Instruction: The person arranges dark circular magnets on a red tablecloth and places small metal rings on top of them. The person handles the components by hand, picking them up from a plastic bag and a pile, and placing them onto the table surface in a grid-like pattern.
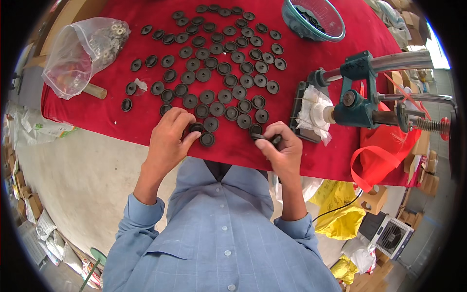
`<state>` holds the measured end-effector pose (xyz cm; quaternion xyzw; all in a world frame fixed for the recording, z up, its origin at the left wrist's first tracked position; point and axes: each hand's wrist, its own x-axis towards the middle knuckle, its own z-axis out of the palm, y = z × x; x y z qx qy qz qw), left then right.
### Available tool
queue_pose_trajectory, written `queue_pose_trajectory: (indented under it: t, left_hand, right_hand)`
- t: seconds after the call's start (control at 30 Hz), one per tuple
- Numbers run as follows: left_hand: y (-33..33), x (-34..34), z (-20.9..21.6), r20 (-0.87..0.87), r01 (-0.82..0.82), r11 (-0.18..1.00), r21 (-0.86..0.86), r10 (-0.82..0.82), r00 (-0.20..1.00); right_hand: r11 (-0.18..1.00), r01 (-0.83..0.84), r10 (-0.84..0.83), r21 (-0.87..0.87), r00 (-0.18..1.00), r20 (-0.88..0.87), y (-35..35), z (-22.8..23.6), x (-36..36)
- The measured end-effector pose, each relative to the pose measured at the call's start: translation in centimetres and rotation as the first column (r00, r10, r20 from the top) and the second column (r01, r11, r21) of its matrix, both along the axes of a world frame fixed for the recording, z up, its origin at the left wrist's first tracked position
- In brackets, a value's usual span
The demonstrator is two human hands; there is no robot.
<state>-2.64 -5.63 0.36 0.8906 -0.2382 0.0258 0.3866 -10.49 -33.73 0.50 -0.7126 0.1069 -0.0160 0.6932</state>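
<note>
Many round black discs (224, 96), each with a raised rim and a small centre, lie spread over the red cloth. At the table's front edge my left hand (170, 134) has its thumb and fingers closed round a black disc (196, 127). Just beside that grip, another disc (207, 139) lies flat on the cloth. To the right, my right hand (283, 148) grips a tilted black disc (257, 136) between thumb and fingers. A further dark piece shows among those fingers, its kind unclear. One more disc (255, 128) lies right behind the held one.
On the right stands a green hand press (357, 95) with steel bars and a white-wrapped base. A teal basket (314, 24) holding dark pieces sits at the back. A clear plastic bag (73, 56) of small metal parts lies far left. Red fabric (377, 160) hangs beside the press.
</note>
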Motion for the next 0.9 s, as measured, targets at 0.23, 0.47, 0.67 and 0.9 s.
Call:
queue_pose_trajectory:
  t: [0.23, 0.47, 0.67, 0.9]
  left_hand:
    - [0.4, -1.4, 1.4, -0.678, -0.428, 0.724, -0.541, -0.074, 0.731]
    - [-0.4, -2.9, 1.0, -0.794, -0.675, 0.418, -0.608, -0.326, 0.513]
    - [-2.7, -4.2, 0.2, -0.178, -0.286, 0.95, -0.128, 0.261, 0.949]
    - [-2.9, -4.1, -1.4, 0.027, -0.189, 0.981, 0.035, 0.188, 0.982]
  right_hand:
    - [0.689, 0.082, -0.053, 0.72, 0.997, -0.063, -2.4, -1.5, -0.9]
    - [0.809, 0.072, -0.003, 0.583, 0.993, -0.119, -1.2, -0.7, 0.0]
    - [0.957, 0.082, -0.087, -0.278, 0.996, -0.006, 0.1, -0.6, 0.3]
    - [0.684, 0.051, 0.052, -0.728, 0.992, 0.119, 1.0, -1.1, 0.4]
